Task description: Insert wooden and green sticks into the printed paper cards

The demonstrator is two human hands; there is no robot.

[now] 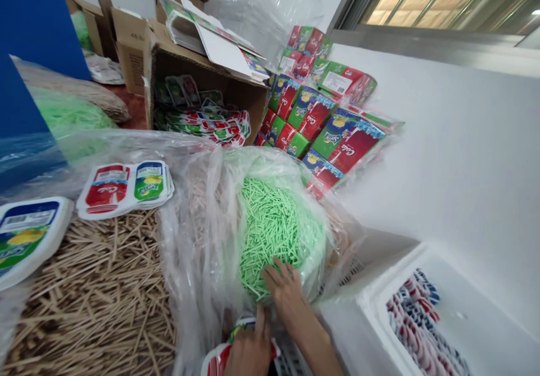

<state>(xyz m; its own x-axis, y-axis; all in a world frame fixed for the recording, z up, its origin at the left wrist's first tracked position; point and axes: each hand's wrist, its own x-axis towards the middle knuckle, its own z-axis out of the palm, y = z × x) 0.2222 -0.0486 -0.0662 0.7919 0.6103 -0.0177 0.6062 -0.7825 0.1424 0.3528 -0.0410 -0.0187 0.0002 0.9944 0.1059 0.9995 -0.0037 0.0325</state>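
Observation:
At the bottom middle, my left hand [250, 350] is closed over a printed Cola and Sprite card [216, 360], which shows on both sides of it. My thumb and the underside of the card are hidden. Just above and to the right, my right hand [289, 297] reaches to the near edge of a heap of short green sticks [270, 229] in a clear plastic bag [314, 224]. Its fingers are stretched and a little apart, with the tips touching the sticks. No stick shows in its grasp.
Brown sticks [105, 291] fill a bag at left, with stacked printed cards [122, 187] on top. A cardboard box [202, 63] of cards stands behind, beside wrapped Cola and Sprite boxes [312, 111]. A white foam box [382, 319] at right holds red and blue printed pieces [422, 319].

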